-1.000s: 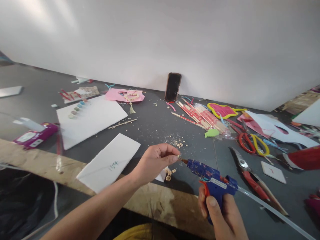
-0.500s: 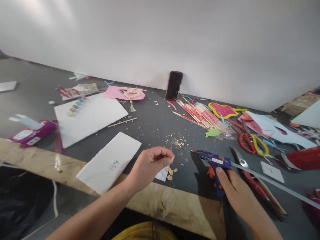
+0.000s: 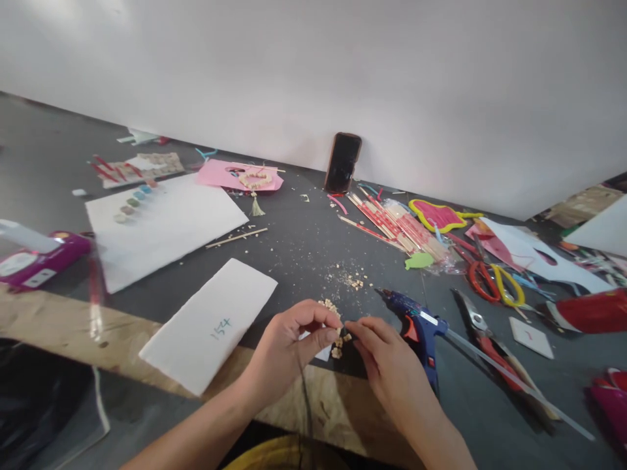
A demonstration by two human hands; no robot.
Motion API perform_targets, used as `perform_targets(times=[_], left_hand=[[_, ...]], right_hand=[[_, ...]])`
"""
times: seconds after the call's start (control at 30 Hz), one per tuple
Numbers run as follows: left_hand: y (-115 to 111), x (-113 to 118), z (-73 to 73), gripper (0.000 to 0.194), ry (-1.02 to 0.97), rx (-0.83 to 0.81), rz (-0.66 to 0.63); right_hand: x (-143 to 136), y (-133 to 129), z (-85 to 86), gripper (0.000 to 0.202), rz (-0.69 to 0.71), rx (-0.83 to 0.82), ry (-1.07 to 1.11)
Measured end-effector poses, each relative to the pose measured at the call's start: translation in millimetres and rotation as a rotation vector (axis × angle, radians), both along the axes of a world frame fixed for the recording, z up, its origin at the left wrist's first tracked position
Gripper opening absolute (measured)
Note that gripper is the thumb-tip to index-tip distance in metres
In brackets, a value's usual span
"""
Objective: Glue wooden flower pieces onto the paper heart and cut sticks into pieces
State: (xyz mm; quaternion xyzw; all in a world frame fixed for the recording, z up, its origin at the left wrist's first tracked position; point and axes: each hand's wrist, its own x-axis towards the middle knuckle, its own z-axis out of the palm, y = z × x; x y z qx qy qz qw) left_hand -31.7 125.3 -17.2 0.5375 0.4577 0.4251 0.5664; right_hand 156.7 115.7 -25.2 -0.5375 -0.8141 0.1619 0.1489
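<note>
My left hand (image 3: pixel 291 339) pinches a small beige piece between thumb and forefinger, most of it hidden by the fingertips. Fingers closed, my right hand (image 3: pixel 394 369) meets it from the other side; whether its fingertips also grip the piece cannot be made out. Just under the hands lie joined beige bits (image 3: pixel 337 352), beside a white paper scrap (image 3: pixel 323 354). To the right of my right hand, a blue glue gun (image 3: pixel 422 321) with an orange trigger rests on the dark tabletop, a long translucent glue stick (image 3: pixel 519 382) sticking out of its back.
Crumbs (image 3: pixel 355 282) are scattered ahead of the hands. White foam boards (image 3: pixel 215 323) lie left. Pliers (image 3: pixel 482 333), scissors (image 3: pixel 494 281) and a red cylinder (image 3: pixel 588 307) lie right. Toward the wall are a leaning phone (image 3: pixel 343 162) and red-and-white stick packs (image 3: pixel 386 222).
My right hand has let go of the glue gun and moved left to my left hand's fingertips. The gun now lies on the table. My left hand keeps its pinch.
</note>
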Motion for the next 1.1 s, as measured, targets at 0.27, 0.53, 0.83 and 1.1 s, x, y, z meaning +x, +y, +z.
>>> perform_targets(times=[0.27,0.53,0.83,1.1], left_hand=[[-4.4,3.7,3.4,0.007,-0.004,-0.077,-0.021],[-14.5,25.5,-1.2,0.003,-0.255,-0.173,-0.098],[-16.6,34.2,5.0,0.003,-0.494,-0.33,-0.164],[-18.7,37.3,1.0,0.006,-0.653,-0.427,-0.169]], right_hand=[[0.4,-0.6,3.6,0.02,-0.052,-0.016,0.107],[4.9,-18.2,16.6,0.018,-0.216,0.076,0.308],[10.5,-25.6,21.2,0.011,-0.204,0.044,0.336],[10.8,-28.4,24.9,0.006,-0.197,0.089,0.418]])
